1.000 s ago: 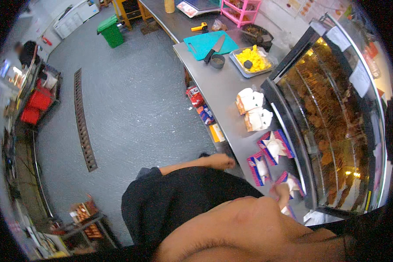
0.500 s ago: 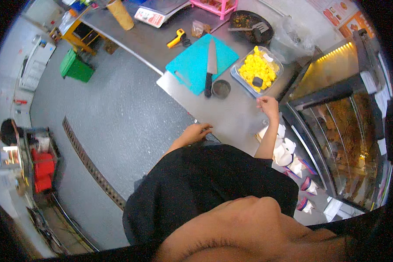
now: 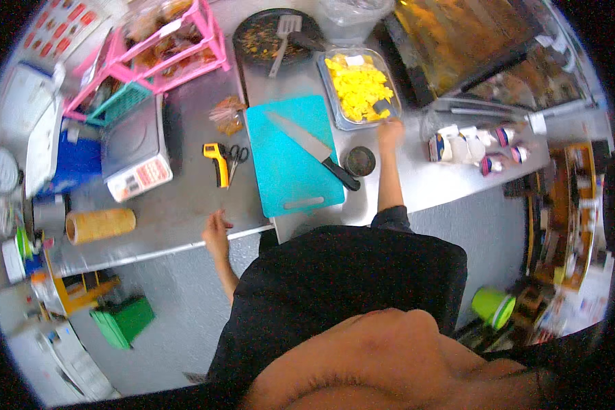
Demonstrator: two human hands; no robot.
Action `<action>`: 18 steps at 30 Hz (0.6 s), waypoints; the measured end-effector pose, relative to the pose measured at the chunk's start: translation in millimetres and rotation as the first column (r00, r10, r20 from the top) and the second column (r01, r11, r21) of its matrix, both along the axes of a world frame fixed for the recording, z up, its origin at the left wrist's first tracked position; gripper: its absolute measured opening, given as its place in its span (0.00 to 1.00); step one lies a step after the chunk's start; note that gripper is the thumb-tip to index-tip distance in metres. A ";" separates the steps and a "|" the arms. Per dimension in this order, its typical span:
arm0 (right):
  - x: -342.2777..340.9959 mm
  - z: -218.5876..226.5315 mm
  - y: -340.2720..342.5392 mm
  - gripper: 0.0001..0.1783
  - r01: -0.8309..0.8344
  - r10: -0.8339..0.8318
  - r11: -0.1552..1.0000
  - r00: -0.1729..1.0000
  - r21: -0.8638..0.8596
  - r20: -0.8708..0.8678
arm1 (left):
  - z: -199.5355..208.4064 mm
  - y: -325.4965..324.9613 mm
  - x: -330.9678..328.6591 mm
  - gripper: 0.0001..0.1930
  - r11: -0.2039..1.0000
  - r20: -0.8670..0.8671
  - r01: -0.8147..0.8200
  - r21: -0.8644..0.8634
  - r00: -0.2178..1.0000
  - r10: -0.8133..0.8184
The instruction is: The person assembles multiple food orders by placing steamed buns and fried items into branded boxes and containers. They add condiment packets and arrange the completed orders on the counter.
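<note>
My right hand [image 3: 389, 131] is at the near right corner of a clear plastic container [image 3: 329, 89] full of yellow chunks [image 3: 355, 85]. Its fingers look closed together, but what they hold, if anything, cannot be made out. A dark utensil end [image 3: 383, 107] rests on the chunks just beyond them. Over the counter's front edge hovers my left hand [image 3: 216, 227], empty, its fingers loosely apart. Between my hands lies a turquoise cutting board [image 3: 280, 160], with a black-handled kitchen knife [image 3: 307, 145] slanting across it. A small dark round bowl [image 3: 360, 161] stands beside the knife handle.
A yellow infrared thermometer [image 3: 216, 162], scissors [image 3: 236, 158] and a small bag [image 3: 227, 115] lie left of the board. Behind it sits a black pan [image 3: 249, 41] with a slotted turner [image 3: 283, 39]. A scale [image 3: 138, 154] and pink rack [image 3: 178, 48] stand left; bottles [image 3: 461, 145] right.
My view and body have turned to the right, squarely facing the counter. My right hand stays near the container's near edge, now closer to it. My left hand has moved out leftward.
</note>
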State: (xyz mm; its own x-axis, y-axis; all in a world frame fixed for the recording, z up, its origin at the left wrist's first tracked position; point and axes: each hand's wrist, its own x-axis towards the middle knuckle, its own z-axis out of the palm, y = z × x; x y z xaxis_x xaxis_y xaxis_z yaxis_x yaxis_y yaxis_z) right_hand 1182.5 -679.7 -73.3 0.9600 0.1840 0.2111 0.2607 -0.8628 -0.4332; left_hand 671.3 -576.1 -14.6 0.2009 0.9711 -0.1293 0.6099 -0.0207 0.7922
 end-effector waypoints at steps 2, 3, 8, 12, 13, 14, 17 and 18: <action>15.7 -8.0 -30.7 0.11 0.187 -0.187 0.971 0.982 -0.148 0.011 | 19.2 33.0 -24.7 0.13 0.999 0.076 -0.042 0.032 0.996 0.040; 28.6 -16.7 -53.0 0.12 0.092 -0.083 0.963 0.996 -0.252 0.045 | 25.3 49.6 -34.1 0.13 0.998 0.028 -0.008 0.069 1.000 0.006; 68.5 -37.1 -80.0 0.21 0.072 -0.077 0.899 0.997 -0.432 0.007 | 20.4 107.0 -11.2 0.12 0.977 -0.057 0.125 0.174 0.992 -0.117; 104.4 -63.6 -101.6 0.19 0.153 -0.176 0.907 0.984 -0.393 -0.024 | 18.2 98.7 101.4 0.10 0.896 -0.032 0.418 0.147 0.908 -0.418; 112.4 -70.1 -96.5 0.18 0.157 -0.156 0.914 0.987 -0.374 0.032 | 12.6 93.3 128.0 0.10 0.844 -0.004 0.503 0.185 0.859 -0.511; 111.9 -72.2 -92.1 0.15 0.069 -0.083 0.925 0.996 -0.374 -0.022 | 13.9 82.0 155.9 0.10 0.784 0.008 0.581 0.219 0.802 -0.597; 99.9 -50.2 -76.7 0.07 -0.194 0.182 0.947 0.981 -0.257 -0.072 | 24.5 34.0 235.4 0.13 0.632 -0.029 0.702 0.329 0.677 -0.736; 85.0 -33.2 -84.5 0.04 -0.254 0.254 0.957 0.967 -0.139 -0.017 | 23.9 19.9 262.7 0.15 0.549 0.030 0.734 0.400 0.588 -0.808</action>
